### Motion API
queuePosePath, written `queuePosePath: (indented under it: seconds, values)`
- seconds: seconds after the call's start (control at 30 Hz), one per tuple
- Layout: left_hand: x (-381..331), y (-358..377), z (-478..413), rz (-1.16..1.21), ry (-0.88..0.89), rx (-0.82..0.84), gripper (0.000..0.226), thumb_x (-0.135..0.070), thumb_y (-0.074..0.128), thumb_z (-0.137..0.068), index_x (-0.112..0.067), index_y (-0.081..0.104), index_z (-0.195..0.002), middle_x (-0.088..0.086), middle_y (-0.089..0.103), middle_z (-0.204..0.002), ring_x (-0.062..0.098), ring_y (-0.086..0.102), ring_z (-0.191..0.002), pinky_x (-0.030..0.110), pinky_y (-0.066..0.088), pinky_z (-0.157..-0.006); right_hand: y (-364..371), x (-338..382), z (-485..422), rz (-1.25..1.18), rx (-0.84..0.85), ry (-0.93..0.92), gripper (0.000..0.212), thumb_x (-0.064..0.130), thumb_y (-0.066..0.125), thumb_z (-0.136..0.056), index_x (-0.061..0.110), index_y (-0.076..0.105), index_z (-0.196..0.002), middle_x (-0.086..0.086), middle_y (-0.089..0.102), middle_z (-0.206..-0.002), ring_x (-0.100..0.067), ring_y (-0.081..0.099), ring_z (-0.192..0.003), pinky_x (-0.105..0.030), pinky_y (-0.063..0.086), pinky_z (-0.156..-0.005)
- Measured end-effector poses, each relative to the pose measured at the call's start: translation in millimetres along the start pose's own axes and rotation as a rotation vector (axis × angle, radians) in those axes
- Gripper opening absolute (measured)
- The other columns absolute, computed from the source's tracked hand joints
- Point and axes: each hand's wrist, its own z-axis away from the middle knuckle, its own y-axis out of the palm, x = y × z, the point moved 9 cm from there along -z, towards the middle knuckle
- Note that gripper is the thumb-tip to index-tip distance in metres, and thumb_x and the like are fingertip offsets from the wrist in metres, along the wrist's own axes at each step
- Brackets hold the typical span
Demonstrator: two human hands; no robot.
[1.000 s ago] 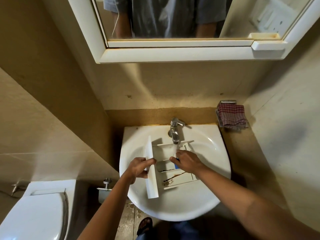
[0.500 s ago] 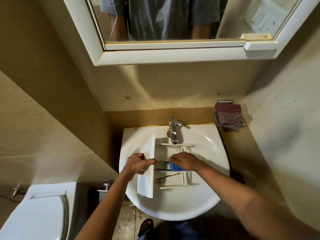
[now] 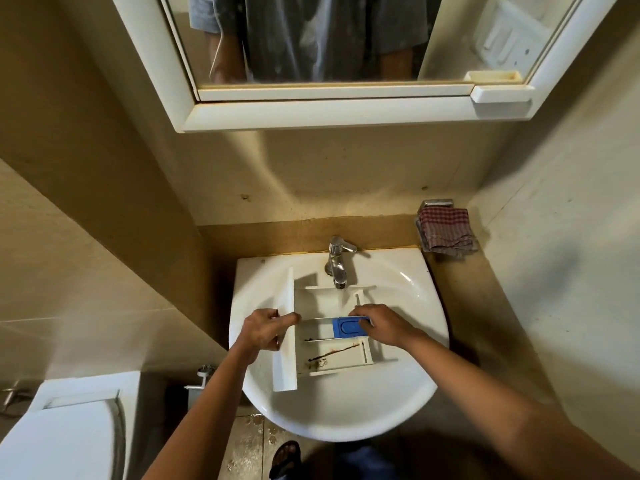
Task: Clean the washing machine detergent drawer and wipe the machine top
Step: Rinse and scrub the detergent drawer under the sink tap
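Since half a second ago the detergent drawer point(image 3: 332, 355) has swung flatter and its far wall now sits under the tap point(image 3: 337, 265). The right hand point(image 3: 381, 325) has drawn back off the blue insert point(image 3: 348, 327), baring its top. The drawer lies in the sink point(image 3: 346, 427) directly below the tap, with its front panel point(image 3: 285, 341) to the tap's left. Brown grime point(image 3: 332, 353) streaks the compartment farthest from the tap. The left hand point(image 3: 265, 329) has its grip closed round the front panel, thumb on the drawer side. The right hand's grip pinches the insert's end, below and right of the tap. A checked cloth point(image 3: 445, 230) hangs right of the tap.
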Motion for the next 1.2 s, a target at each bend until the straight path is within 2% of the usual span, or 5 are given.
queuePosePath:
  seconds: [0.23,0.43,0.67,0.8,1.2]
  values:
    - [0.9,23.4,0.1,0.09,0.033,0.084,0.047,-0.033,0.076,-0.061,-0.004,0.069,-0.095,0.004,0.055,-0.067,0.018,0.052,-0.065,0.032,0.056,-0.066,-28.4,-37.3,8.3,-0.298,-0.457,0.209,0.036,0.001,0.067,-0.08,0.007,0.06,-0.115,-0.009,0.052,-0.113,-0.018,0.05,-0.104,-0.022,0.039,-0.089]
    - [-0.1,26.7,2.4,0.095,0.029,0.09,0.046,-0.031,0.076,-0.06,-0.006,0.069,-0.098,0.007,0.059,-0.075,0.018,0.056,-0.068,0.033,0.057,-0.07,9.8,-57.1,5.9,-0.558,-0.142,0.505,0.031,0.008,0.061,-0.082,0.018,0.035,-0.069,0.001,0.035,-0.069,-0.013,0.033,-0.062,-0.027,0.024,-0.054]
    - [-11.5,8.4,9.2,-0.073,-0.026,0.002,0.043,-0.045,0.077,-0.068,-0.006,0.061,-0.073,0.008,0.059,-0.063,0.022,0.063,-0.06,0.032,0.058,-0.067,27.4,-54.5,6.5,-0.708,-0.133,0.478,0.039,0.002,0.061,-0.075,0.02,0.032,-0.056,-0.004,0.031,-0.064,-0.02,0.037,-0.072,-0.032,0.035,-0.063]
    - [-12.9,-6.9,20.2,-0.173,-0.061,-0.073,0.054,-0.055,0.076,-0.064,-0.004,0.063,-0.07,0.011,0.067,-0.064,0.021,0.071,-0.057,0.031,0.058,-0.067,30.3,-38.4,0.9,-0.823,-0.146,0.452,0.009,0.001,0.063,-0.083,0.008,0.062,-0.088,-0.009,0.051,-0.08,-0.022,0.052,-0.081,-0.032,0.044,-0.065]
    - [7.4,-17.8,76.2,-0.109,-0.043,-0.262,0.052,-0.045,0.083,-0.064,-0.004,0.053,-0.075,0.008,0.061,-0.075,0.024,0.067,-0.064,0.04,0.06,-0.054,33.1,-8.1,-17.2,-0.819,-0.049,0.318,0.037,-0.008,0.052,-0.085,0.013,0.066,-0.112,-0.007,0.068,-0.105,-0.02,0.062,-0.102,-0.027,0.048,-0.087]
